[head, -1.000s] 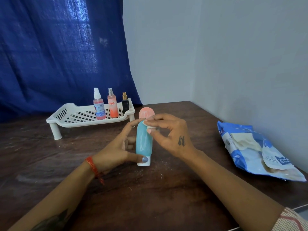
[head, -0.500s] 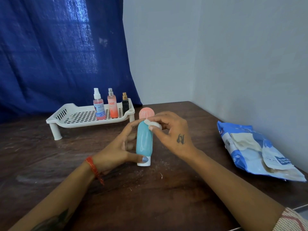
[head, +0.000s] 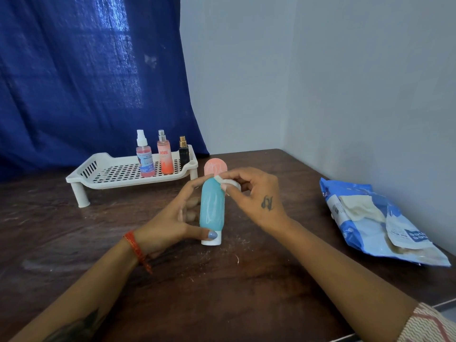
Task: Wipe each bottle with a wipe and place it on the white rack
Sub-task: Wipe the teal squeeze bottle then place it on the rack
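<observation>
A turquoise tube bottle [head: 212, 208] stands cap-down on its white cap on the dark wooden table [head: 222, 292]. My left hand [head: 172, 223] grips it from the left, thumb near the cap. My right hand [head: 251, 196] pinches a small white wipe [head: 230, 182] against the bottle's upper right side. Behind it stands a pink tube bottle [head: 215, 166], partly hidden. The white rack [head: 111, 174] at the back left carries three spray bottles: pink with a white top [head: 145, 156], orange-pink [head: 164, 155] and small black [head: 183, 151].
A blue and white wipes pack [head: 375, 220] lies at the table's right side against the grey wall. A blue curtain hangs behind the rack. Small white crumbs are scattered on the table near the turquoise bottle.
My right hand has shifted the wipe slightly across the top of the turquoise bottle. The left hand and the bottle have stayed in place.
</observation>
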`<state>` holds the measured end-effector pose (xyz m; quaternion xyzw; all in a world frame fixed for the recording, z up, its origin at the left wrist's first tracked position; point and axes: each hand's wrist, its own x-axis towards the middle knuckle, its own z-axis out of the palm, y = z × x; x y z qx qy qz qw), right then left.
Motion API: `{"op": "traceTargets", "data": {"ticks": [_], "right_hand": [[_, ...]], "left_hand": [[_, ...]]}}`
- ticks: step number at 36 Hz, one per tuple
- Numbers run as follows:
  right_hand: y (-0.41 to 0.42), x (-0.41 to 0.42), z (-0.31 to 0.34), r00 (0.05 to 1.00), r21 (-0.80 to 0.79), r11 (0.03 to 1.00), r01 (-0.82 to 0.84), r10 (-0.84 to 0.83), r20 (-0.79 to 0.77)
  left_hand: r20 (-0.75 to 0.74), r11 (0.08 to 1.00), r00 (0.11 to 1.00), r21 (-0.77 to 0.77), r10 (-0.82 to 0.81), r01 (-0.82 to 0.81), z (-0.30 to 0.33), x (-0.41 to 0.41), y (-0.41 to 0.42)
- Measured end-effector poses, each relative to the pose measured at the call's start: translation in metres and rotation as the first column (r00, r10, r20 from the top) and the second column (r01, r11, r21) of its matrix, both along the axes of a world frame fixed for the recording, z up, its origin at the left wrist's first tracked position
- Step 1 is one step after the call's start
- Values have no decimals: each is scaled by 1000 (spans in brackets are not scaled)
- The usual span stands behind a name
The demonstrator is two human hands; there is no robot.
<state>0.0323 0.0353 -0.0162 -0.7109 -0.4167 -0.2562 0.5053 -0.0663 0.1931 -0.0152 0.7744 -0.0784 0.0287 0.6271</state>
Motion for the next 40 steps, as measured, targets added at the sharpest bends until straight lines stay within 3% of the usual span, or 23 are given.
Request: {"op": "traceTargets", "data": {"ticks": [5, 11, 16, 20, 24, 31, 40], "right_hand": [[-3, -1, 2, 997, -21, 996, -83, 83, 8], [-3, -1, -1, 996, -35, 999, -16, 13, -88], [-1, 0, -2, 1000, -18, 1000, 25, -25, -13], [-2, -2, 0, 999, -25, 999, -39, 39, 30], [-3, -3, 1, 995, -48, 994, -95, 94, -20], [-2, -3, -2, 994, -71, 997, -28, 20, -112], [-2, -3, 2, 997, -64, 995, -78, 76, -30]], "left_hand": [[-2, 1000, 1000, -13, 9, -9, 0, 0, 1], [-8, 1000, 1000, -18, 9, -9, 0, 1, 1], [-13, 1000, 1000, -14, 10, -10, 1, 1, 0], [-14, 1000, 1000, -10, 10, -10, 0, 1, 1], [-15, 1000, 1000, -22, 5, -6, 0, 2, 2], [-7, 999, 1000, -35, 10, -10, -1, 2, 1], [-18, 1000, 1000, -16, -4, 4, -4, 3, 4]]}}
